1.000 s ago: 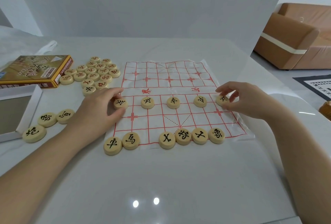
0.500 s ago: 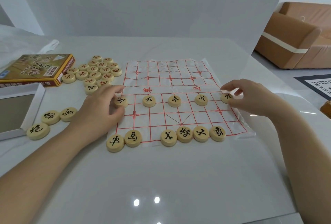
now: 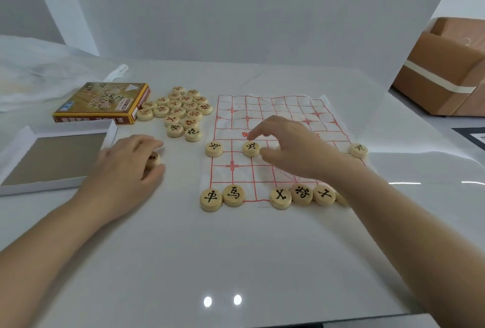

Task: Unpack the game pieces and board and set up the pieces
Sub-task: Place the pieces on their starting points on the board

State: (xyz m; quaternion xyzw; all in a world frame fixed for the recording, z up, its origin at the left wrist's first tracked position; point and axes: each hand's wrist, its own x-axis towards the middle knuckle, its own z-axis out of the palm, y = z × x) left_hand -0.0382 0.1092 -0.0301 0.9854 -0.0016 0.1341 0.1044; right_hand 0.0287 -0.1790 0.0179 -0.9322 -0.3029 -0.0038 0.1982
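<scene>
Head view: one camera, looking down over both hands, so everything is placed from the board (image 3: 278, 115).
Left hand (image 3: 126, 167): off the board's left edge, fingers curled round a loose piece (image 3: 153, 159) that peeks out between thumb and fingertips. It has it!
Right hand (image 3: 288, 149): over the board's middle, fingers parted and arched, clamped on nothing. The thumb is just beside the second soldier (image 3: 251, 148); whether it touches I cannot tell.
Key relation: there's a gap in the near row (image 3: 233, 194), on the board's near edge between the second and third discs from the left. It lies right of and nearer than the left hand, which looks the closer of the two.
Piece shape: a flat round disc, so no long axis to line up. Only the face needs to stay upward.
Unplaced pile (image 3: 181, 114): just beyond the board's far-left corner, discs packed touching.
Writing: the near row reads 車, 馬, gap, 士, 將, 士 in black. The soldiers look like 卒.
Box (image 3: 102, 102): left of the pile, its lettering too blurred to read.
White tray (image 3: 15, 159): further left of the board, beside the left hand.
</scene>
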